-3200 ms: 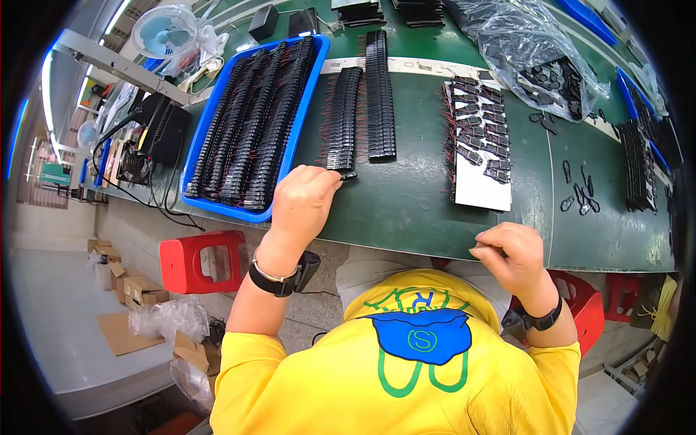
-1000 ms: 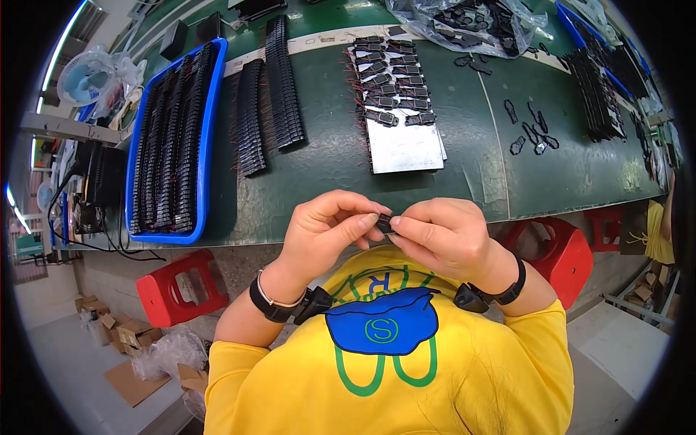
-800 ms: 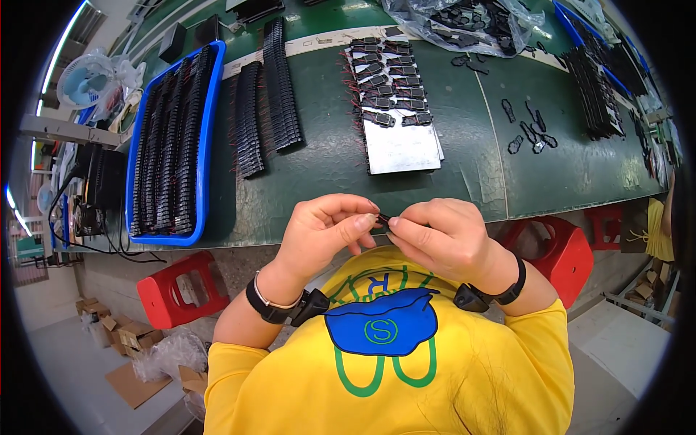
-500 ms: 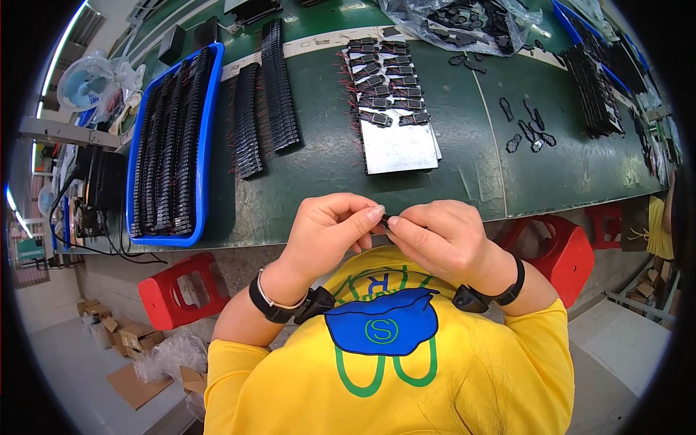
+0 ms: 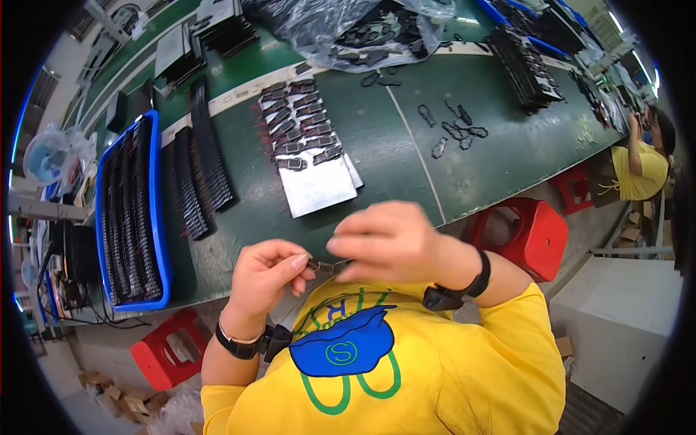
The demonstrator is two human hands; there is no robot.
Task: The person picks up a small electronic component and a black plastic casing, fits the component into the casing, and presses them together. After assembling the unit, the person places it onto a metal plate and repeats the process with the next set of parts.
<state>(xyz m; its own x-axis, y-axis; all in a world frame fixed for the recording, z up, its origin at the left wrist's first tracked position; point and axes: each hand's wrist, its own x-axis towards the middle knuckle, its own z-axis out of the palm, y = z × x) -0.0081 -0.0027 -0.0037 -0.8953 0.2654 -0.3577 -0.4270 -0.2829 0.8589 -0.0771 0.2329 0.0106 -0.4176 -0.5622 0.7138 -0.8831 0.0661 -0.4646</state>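
Observation:
My left hand (image 5: 267,277) pinches a small dark part (image 5: 325,267) with a shiny rectangular middle between thumb and forefinger, just off the near table edge. My right hand (image 5: 391,243), slightly blurred, is beside the part with its fingers stretched out and apart; whether its thumb touches the part I cannot tell. Beyond my hands lies a white board (image 5: 319,196) on a stack. Rows of small black parts (image 5: 291,164) with thin red wires cover its far portion.
Long rows of black parts (image 5: 210,170) and a blue tray (image 5: 164,268) filled with similar rows lie left. Loose black ring-shaped pieces (image 5: 455,130) and a plastic bag (image 5: 312,43) are farther off. Red stools (image 5: 540,239) stand by the table. Another person (image 5: 641,170) sits far right.
My right hand has come away from my left, its fingers now spreading. The small part shows more between them. My view has turned right, so the table's things sit farther left.

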